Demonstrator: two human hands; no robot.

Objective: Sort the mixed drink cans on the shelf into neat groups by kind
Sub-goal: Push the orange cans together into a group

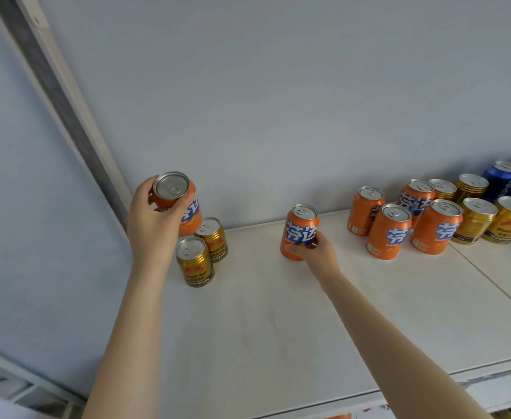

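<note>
**Two oranges being regrouped**

The left hand (pixel 154 219) is gripping an orange can (pixel 178 201) above two gold cans (pixel 195 261) at the left of the shelf (pixel 278 313). The right hand (pixel 317 255) is clasping a second can (pixel 301 231) mid-shelf. Both likely belong in the orange group (pixel 390 231), right.

Both bare forearms reach forward and up, well apart. The left hand (pixel 154 228) is raised higher, its thumb and fingers (pixel 184 205) curled round the upper part of an orange can (pixel 172 189). The right hand (pixel 319 255), lower, grips a second orange can (pixel 301 228) near its base.
</note>
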